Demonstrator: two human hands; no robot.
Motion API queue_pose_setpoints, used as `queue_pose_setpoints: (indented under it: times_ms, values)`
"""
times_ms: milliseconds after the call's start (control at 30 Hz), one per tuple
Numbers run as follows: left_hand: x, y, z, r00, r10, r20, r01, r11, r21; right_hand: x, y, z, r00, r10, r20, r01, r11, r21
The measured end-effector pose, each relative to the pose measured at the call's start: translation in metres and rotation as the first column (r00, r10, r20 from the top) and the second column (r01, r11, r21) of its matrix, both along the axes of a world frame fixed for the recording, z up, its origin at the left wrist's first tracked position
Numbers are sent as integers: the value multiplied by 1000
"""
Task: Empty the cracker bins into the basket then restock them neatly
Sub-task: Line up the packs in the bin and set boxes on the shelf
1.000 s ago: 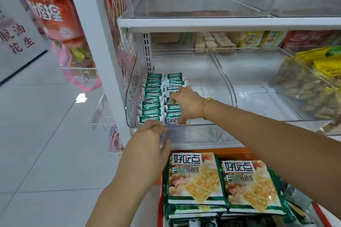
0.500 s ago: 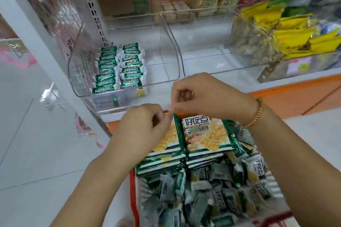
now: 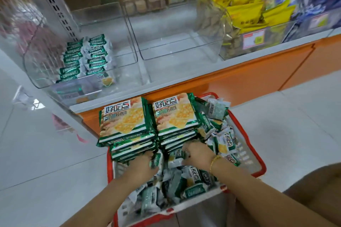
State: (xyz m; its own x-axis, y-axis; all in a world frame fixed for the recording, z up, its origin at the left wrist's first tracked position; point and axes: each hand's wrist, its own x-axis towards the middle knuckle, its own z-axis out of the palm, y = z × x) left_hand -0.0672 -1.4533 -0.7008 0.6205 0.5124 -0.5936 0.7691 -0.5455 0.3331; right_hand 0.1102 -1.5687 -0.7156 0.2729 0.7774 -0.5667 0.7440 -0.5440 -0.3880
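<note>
A red basket (image 3: pixel 261 167) on the floor holds many small green-and-white cracker packets (image 3: pixel 191 180) and two stacks of large cracker packs (image 3: pixel 127 125). Both hands are down in the loose packets. My left hand (image 3: pixel 142 164) grips a small packet, with its fingers curled round it. Fingers of my right hand (image 3: pixel 197 155) curl round another small packet. On the shelf, the left clear bin (image 3: pixel 46 79) holds two neat rows of small packets (image 3: pixel 84 57). The clear bin next to it (image 3: pixel 177 55) has nothing in it.
To the right, a bin with yellow snack bags (image 3: pixel 258 9) and a price label (image 3: pixel 253 39) stands on the shelf. An orange shelf base (image 3: pixel 239 79) runs behind the basket. White tiled floor (image 3: pixel 36 162) lies to the left and right.
My view dropped from the shelf bin to the basket. Both hands came away from the bin and went down into the loose packets, each closing on one.
</note>
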Motion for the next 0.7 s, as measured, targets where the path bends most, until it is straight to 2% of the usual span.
queue_pose_setpoints:
  times_ms: [233, 333, 467, 600, 700]
  values:
    - [11, -21, -26, 999, 19, 28, -22, 993, 113, -16, 4, -30, 938, 260, 228, -269, 963, 13]
    - [13, -25, -32, 994, 72, 78, -75, 996, 40, -18, 6, -24, 930, 266, 254, -292, 954, 71]
    - [11, -30, -33, 952, 237, 196, -201, 962, -183, -7, 7, 1, 952, 264, 155, -287, 947, 147]
    - [7, -37, -34, 910, 320, 266, -271, 941, -203, 4, 1, 32, 978, 210, 6, -209, 968, 141]
    - [9, -33, -40, 905, 353, 237, -301, 926, -229, 10, -6, 43, 977, 209, -33, -208, 978, 26]
